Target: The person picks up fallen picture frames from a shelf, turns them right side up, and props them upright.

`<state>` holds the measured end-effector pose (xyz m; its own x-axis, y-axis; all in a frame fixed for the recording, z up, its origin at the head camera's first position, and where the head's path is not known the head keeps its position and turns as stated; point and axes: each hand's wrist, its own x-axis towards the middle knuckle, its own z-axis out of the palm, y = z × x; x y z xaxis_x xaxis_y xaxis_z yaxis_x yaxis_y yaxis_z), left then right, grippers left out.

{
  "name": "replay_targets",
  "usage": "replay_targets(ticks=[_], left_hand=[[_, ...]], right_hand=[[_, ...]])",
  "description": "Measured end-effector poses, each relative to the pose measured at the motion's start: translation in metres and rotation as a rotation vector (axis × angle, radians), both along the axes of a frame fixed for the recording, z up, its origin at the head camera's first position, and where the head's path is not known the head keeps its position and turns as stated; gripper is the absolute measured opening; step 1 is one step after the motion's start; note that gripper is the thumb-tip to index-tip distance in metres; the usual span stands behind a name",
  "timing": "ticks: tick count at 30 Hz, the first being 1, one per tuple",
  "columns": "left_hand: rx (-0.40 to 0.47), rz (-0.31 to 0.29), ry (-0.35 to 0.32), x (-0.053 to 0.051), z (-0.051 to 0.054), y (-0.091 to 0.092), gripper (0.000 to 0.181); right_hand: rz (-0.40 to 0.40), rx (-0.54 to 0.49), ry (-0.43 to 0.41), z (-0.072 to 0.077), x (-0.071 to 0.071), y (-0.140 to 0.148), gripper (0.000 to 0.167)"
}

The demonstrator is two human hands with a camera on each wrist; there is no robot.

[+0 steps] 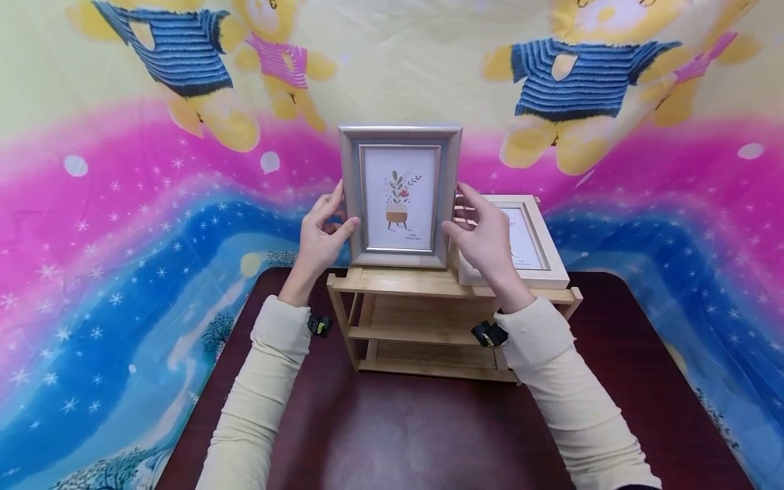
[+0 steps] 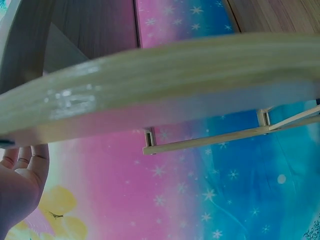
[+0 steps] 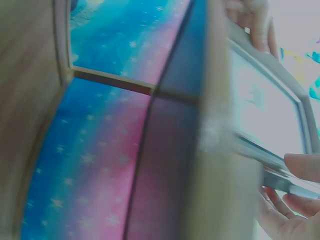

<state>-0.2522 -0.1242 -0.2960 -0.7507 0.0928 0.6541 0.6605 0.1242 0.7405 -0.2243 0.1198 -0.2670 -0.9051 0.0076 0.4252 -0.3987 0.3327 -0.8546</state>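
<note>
Both hands hold a silver-grey picture frame (image 1: 401, 194) upright above the left part of a wooden rack's top shelf. It shows a print of a potted plant on legs. My left hand (image 1: 324, 228) grips its left side, thumb at the front edge and fingers toward the back. On the opposite side my right hand (image 1: 484, 228) pinches the frame edge between thumb and fingers. A second, cream picture frame (image 1: 539, 275) lies face up on the rack's right side, partly behind my right hand. In the right wrist view, the silver frame (image 3: 310, 120) is seen between both hands.
The wooden rack (image 1: 410, 330) has several shelf levels and stands on a dark red table (image 1: 392, 429). Behind and around hangs a colourful cloth (image 1: 404, 61) printed with teddy bears and snowflakes. Rack rails (image 2: 210, 142) also cross the left wrist view.
</note>
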Motion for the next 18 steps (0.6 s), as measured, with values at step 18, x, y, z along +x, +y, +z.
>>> replay_targets(ticks=[18], left_hand=[[-0.048,0.038,-0.033,0.016,0.011,0.002,0.056]], right_hand=[[0.126,0.014,0.015,0.069,-0.014,0.008,0.070]])
